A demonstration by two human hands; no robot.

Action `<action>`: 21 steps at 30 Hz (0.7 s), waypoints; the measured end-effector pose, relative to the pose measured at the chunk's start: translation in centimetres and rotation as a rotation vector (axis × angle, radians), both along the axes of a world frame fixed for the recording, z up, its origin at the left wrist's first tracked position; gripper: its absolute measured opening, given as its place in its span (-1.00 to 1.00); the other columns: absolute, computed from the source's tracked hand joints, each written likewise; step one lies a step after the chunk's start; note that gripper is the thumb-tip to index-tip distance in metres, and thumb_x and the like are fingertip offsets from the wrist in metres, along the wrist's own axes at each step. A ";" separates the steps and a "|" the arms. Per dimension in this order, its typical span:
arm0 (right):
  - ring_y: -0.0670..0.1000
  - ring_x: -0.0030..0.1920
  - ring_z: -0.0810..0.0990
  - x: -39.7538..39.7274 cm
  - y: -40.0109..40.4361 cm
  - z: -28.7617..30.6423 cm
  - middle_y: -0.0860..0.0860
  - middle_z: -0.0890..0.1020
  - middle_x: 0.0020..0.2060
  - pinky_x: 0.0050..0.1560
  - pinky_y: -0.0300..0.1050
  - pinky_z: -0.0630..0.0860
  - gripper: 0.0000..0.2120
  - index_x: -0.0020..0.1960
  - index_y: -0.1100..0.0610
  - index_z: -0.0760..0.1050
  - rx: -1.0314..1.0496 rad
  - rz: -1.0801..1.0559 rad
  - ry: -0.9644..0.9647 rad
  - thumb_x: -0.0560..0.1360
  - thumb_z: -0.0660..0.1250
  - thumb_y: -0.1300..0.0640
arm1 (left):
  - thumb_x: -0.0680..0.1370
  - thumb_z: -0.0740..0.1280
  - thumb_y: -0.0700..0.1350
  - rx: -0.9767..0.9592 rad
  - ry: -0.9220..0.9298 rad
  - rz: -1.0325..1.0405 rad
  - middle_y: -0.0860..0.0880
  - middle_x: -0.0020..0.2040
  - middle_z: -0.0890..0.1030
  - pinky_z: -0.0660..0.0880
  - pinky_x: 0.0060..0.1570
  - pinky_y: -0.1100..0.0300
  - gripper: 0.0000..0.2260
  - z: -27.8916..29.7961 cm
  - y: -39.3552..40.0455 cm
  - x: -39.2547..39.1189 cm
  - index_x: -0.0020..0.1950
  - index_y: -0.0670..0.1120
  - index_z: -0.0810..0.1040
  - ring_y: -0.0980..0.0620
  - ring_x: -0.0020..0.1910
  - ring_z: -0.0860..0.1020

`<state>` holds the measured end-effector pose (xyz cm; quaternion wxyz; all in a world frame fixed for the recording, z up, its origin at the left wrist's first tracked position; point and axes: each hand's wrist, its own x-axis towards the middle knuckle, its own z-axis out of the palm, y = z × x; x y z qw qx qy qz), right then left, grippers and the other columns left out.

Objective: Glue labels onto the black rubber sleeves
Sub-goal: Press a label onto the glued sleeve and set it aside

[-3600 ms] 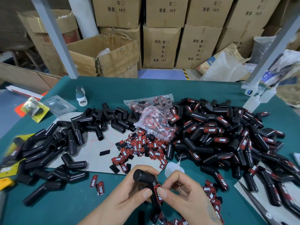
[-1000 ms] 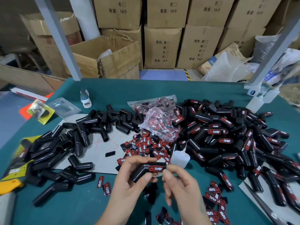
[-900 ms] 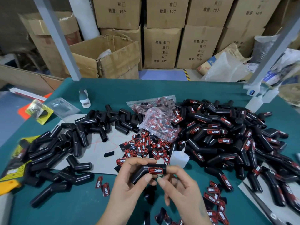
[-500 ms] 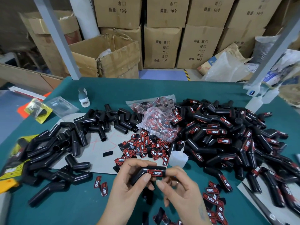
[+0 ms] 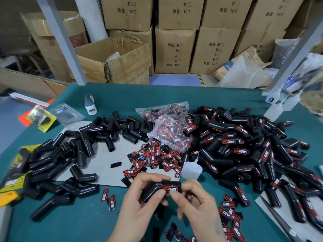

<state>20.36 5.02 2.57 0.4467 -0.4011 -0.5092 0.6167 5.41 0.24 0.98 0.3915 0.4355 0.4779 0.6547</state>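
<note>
At the table's (image 5: 122, 224) left edge lie yellow cards (image 5: 12, 180) and an orange tool (image 5: 7, 198). Just right of them a heap of bare sleeves (image 5: 70, 154) spreads over a grey sheet (image 5: 108, 165), toward the table's left side. Near the far-left corner sit a clear blister pack (image 5: 65, 113) and a small glue bottle (image 5: 90, 104). Two loose labels (image 5: 108, 199) lie on the green cloth near the front edge. At the middle, a pile of labels (image 5: 157, 158) lies in front of a plastic bag (image 5: 167, 126) of more labels. At the front edge the left hand (image 5: 139, 206) grips the bent sleeve (image 5: 162, 188) with curled fingers, while the right hand (image 5: 197, 206) pinches its labelled end, both thumbs pressed at the red label (image 5: 169, 189). A white squeeze bottle (image 5: 191, 169) stands just behind the hands. Labelled sleeves (image 5: 244, 151) fill the table's right half, and more labels (image 5: 229, 213) lie beside the right wrist.
</note>
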 end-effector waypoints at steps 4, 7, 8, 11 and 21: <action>0.02 -0.48 0.41 0.0 0.0 -0.2 0.01 0.48 -0.30 -0.50 -0.19 0.44 -0.89 -0.25 0.28 0.69 -0.004 -0.004 0.004 0.29 0.52 0.23 | 0.48 0.45 -0.08 -0.006 0.005 0.005 -0.16 0.16 0.69 0.61 -0.16 0.17 -0.85 -0.2 0.0 -0.1 0.02 0.08 0.60 -0.05 -0.21 0.64; 0.01 -0.47 0.42 0.0 0.0 -0.2 -0.01 0.50 -0.30 -0.49 -0.19 0.45 -0.90 -0.24 0.25 0.70 -0.008 0.002 0.009 0.29 0.52 0.23 | 0.49 0.45 -0.08 -0.007 0.015 0.008 -0.16 0.16 0.69 0.62 -0.15 0.17 -0.85 -0.1 -0.1 -0.1 0.03 0.08 0.60 -0.06 -0.22 0.64; 0.02 -0.47 0.42 0.0 0.0 -0.3 -0.01 0.50 -0.30 -0.49 -0.19 0.46 -0.90 -0.23 0.26 0.70 -0.012 0.003 0.009 0.29 0.52 0.23 | 0.49 0.46 -0.09 -0.010 0.016 0.008 -0.16 0.16 0.69 0.62 -0.15 0.17 -0.85 0.0 -0.1 -0.1 0.02 0.08 0.60 -0.06 -0.22 0.64; 0.03 -0.47 0.43 0.0 0.0 -0.3 -0.01 0.49 -0.30 -0.49 -0.17 0.46 -0.88 -0.22 0.27 0.69 -0.020 0.006 0.004 0.29 0.53 0.22 | 0.52 0.45 -0.23 -0.016 0.025 0.011 -0.15 0.15 0.69 0.62 -0.14 0.18 -0.79 0.1 -0.2 -0.1 0.01 0.08 0.60 -0.05 -0.22 0.64; 0.02 -0.46 0.44 0.0 -0.1 -0.5 -0.01 0.50 -0.30 -0.48 -0.14 0.49 -0.90 -0.20 0.21 0.72 -0.014 0.017 -0.003 0.30 0.53 0.21 | 0.50 0.40 -0.30 -0.016 0.029 0.016 -0.14 0.15 0.69 0.62 -0.13 0.20 -0.74 0.3 -0.3 0.1 0.00 0.08 0.61 -0.03 -0.19 0.65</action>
